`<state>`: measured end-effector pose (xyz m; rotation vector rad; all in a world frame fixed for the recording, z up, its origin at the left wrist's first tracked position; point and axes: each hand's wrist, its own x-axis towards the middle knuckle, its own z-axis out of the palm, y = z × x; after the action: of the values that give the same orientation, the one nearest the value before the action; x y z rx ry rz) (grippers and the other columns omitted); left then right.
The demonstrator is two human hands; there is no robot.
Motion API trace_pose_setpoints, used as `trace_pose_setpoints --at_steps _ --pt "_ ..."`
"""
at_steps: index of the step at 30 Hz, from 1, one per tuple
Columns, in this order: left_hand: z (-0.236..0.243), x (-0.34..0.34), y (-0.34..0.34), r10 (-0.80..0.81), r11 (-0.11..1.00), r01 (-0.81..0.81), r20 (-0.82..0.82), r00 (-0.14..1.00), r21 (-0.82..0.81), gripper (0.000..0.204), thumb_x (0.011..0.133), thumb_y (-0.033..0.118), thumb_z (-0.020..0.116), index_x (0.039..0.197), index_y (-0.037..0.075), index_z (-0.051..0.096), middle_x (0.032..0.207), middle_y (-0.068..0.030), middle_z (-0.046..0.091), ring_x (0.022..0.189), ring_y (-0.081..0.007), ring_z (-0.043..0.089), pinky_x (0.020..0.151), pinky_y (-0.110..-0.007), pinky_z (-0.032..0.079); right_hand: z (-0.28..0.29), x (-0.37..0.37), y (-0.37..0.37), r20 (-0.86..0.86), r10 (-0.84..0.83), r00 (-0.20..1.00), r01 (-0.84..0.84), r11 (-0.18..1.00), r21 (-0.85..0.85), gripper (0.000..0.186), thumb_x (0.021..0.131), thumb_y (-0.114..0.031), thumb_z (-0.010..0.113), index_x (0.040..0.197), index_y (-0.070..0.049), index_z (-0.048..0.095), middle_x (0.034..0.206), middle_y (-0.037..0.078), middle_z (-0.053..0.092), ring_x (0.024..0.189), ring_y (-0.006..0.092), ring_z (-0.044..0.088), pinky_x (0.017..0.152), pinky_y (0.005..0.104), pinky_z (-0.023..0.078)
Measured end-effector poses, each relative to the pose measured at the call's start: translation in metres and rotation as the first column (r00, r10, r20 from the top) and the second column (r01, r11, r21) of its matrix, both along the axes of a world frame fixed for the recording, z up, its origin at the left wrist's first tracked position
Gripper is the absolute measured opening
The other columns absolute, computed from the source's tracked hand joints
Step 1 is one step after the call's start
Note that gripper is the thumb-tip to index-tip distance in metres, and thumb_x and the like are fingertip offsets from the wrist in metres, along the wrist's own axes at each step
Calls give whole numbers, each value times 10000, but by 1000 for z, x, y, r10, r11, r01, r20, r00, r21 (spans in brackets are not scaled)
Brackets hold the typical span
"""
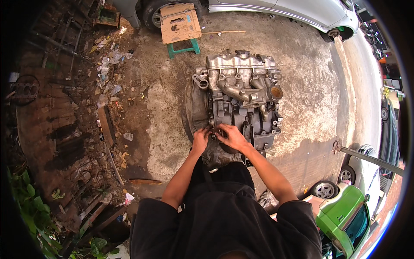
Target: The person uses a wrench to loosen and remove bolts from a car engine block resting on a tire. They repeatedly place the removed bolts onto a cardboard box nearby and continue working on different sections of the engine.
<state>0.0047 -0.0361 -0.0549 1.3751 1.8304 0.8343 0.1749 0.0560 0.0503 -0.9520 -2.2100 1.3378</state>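
A bare metal car engine (224,113) rests in front of me on an old tyre (192,113). On its upper side sits a silvery manifold (243,91) with curved pipes and a round opening. My left hand (201,140) is at the engine's near left edge, fingers bent and closed together. Right beside it, my right hand (233,138) curls its fingers and thumb against the same spot. Whatever small part lies between the fingertips is hidden and too dark to name. A silver bracket arm (200,81) sticks out at the engine's far left.
A green stool (184,50) with a cardboard top (181,26) stands beyond the engine, near a silver car (284,8). Litter (110,64) and wood pieces lie along the left. At the right are a metal pole (371,159) and a green vehicle (345,216).
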Motion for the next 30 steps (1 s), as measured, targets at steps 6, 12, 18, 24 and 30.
trace_pose_setpoints --at_steps 6,12,18,24,30 --pt "5 -9 8 -182 981 192 -183 966 36 373 808 -18 647 1179 8 675 963 -222 653 910 -381 648 794 -433 533 0 6 2 115 94 989 -93 996 -12 292 878 -144 679 1109 11 588 1002 216 639 931 426 619 806 461 521" --pt "16 -11 21 -268 963 260 -185 945 -68 369 796 48 660 1156 -35 650 1013 -241 651 898 -401 645 794 -458 530 -12 2 8 104 44 994 -49 998 45 268 916 -165 654 1098 12 568 947 237 637 894 439 618 773 475 515" --pt "33 -25 71 -207 726 171 26 978 -666 427 832 177 735 1106 -117 591 950 -274 643 869 -393 665 729 -437 530 -46 -40 54 265 -199 943 225 972 -71 320 938 -203 622 1101 60 540 825 264 666 821 479 635 732 516 512" --pt "39 -36 100 -326 648 297 98 940 -702 458 807 223 814 979 -128 576 815 -213 660 746 -275 664 608 -404 498 -39 -55 63 395 -151 906 160 987 10 346 924 -192 610 1098 96 530 894 318 656 894 492 628 805 528 518" --pt "45 -27 56 -209 823 195 35 977 -534 188 819 50 720 835 -120 643 730 -275 653 742 -388 683 669 -463 507 3 -33 34 251 148 957 -147 989 -23 416 914 -161 626 1234 80 512 955 270 656 912 452 629 822 482 528"
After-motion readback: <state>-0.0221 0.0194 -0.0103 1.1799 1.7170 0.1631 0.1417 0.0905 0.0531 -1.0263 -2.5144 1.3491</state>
